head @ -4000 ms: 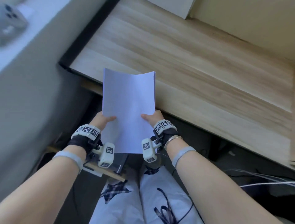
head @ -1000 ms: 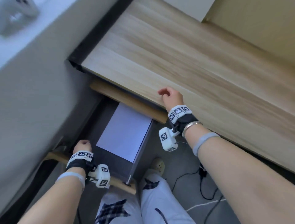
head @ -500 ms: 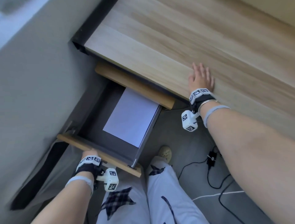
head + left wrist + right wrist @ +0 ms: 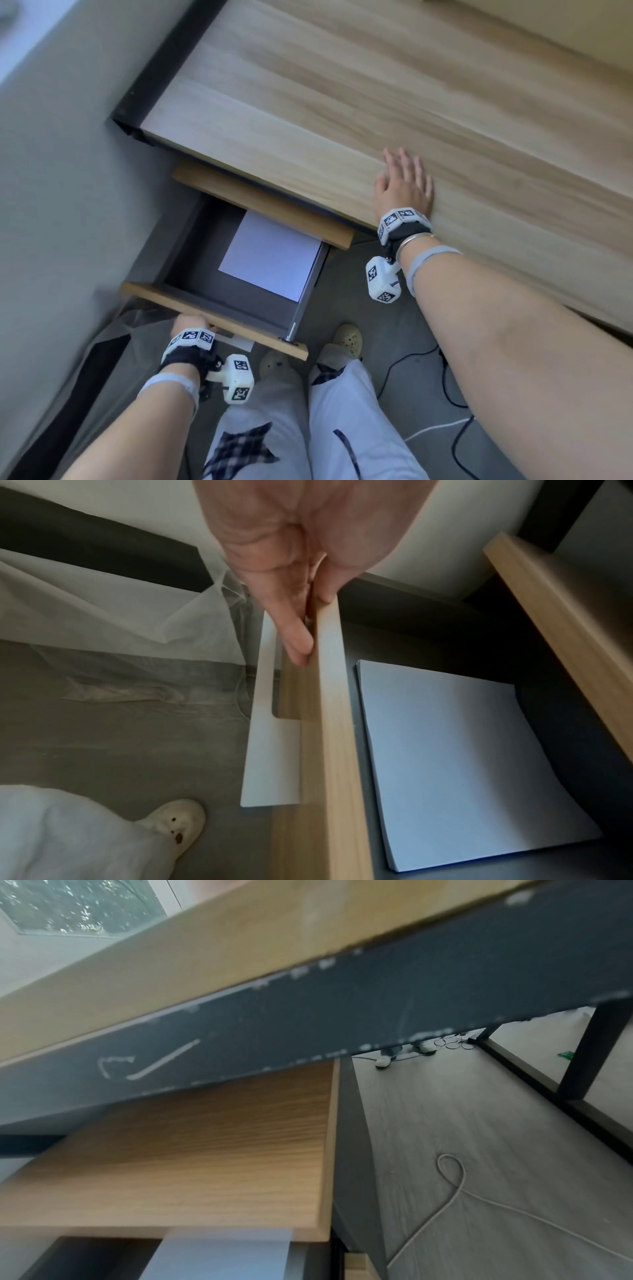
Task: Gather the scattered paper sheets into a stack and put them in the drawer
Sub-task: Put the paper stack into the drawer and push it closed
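The stack of white paper sheets (image 4: 270, 260) lies flat in the open grey drawer (image 4: 191, 260), against its right wall; the left wrist view shows the paper stack (image 4: 462, 764) with its far edge curling up. My left hand (image 4: 190, 322) grips the drawer's wooden front panel (image 4: 239, 334) at its top edge. In the left wrist view my left hand (image 4: 308, 631) pinches the front panel (image 4: 329, 750). My right hand (image 4: 404, 185) rests flat on the desk top (image 4: 342, 102), fingers straight, holding nothing.
A second wooden drawer front (image 4: 263, 205) overhangs the back of the open drawer. A white handle plate (image 4: 267, 750) sticks out from the front panel. My legs and shoes (image 4: 347, 337) stand close below, with cables (image 4: 445, 394) on the floor. A grey wall runs along the left.
Four seconds ago both hands held the stack; it now lies in the drawer. The right hand moved onto the desk and flattened. The drawer has slid inward a little, hiding more paper.
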`<state>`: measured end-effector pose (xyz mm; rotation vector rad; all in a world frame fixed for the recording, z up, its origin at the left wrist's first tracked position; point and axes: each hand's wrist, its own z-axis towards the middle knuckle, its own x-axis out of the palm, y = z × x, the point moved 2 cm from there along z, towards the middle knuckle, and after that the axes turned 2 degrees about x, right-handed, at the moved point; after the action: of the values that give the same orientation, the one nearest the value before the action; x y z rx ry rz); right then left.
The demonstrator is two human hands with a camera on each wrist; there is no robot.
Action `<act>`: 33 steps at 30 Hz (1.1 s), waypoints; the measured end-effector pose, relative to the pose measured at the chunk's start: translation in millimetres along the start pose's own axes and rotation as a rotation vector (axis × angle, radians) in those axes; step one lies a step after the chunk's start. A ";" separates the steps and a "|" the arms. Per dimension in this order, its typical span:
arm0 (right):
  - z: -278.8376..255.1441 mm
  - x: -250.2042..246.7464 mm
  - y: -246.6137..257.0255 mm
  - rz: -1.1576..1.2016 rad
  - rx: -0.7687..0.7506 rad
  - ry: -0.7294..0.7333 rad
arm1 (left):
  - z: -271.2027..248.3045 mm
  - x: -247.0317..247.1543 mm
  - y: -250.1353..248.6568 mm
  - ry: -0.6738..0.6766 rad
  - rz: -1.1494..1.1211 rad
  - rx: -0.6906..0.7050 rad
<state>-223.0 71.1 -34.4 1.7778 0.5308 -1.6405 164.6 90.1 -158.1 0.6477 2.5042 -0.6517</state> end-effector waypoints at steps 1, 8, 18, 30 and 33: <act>0.1 0.1 -0.1 -0.002 -0.003 -0.002 | -1.8 0.5 -6.6 -0.028 -0.024 -0.016; -0.6 1.1 0.5 -0.003 -0.003 -0.033 | -5.5 14.1 -62.2 -0.047 -0.062 0.042; -1.1 2.3 0.6 -0.014 -0.005 -0.076 | 3.6 44.0 -122.9 -0.064 -0.256 0.106; -1.4 2.5 2.2 -0.017 0.004 -0.085 | 2.0 75.0 -172.1 0.177 -0.583 0.150; -1.3 2.5 2.2 -0.017 0.009 -0.095 | 3.8 80.2 -178.6 0.167 -0.548 0.189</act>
<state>-220.2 70.1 -36.5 1.6968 0.4971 -1.7322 6.6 -24.9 -146.8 0.0621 2.8171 -1.0743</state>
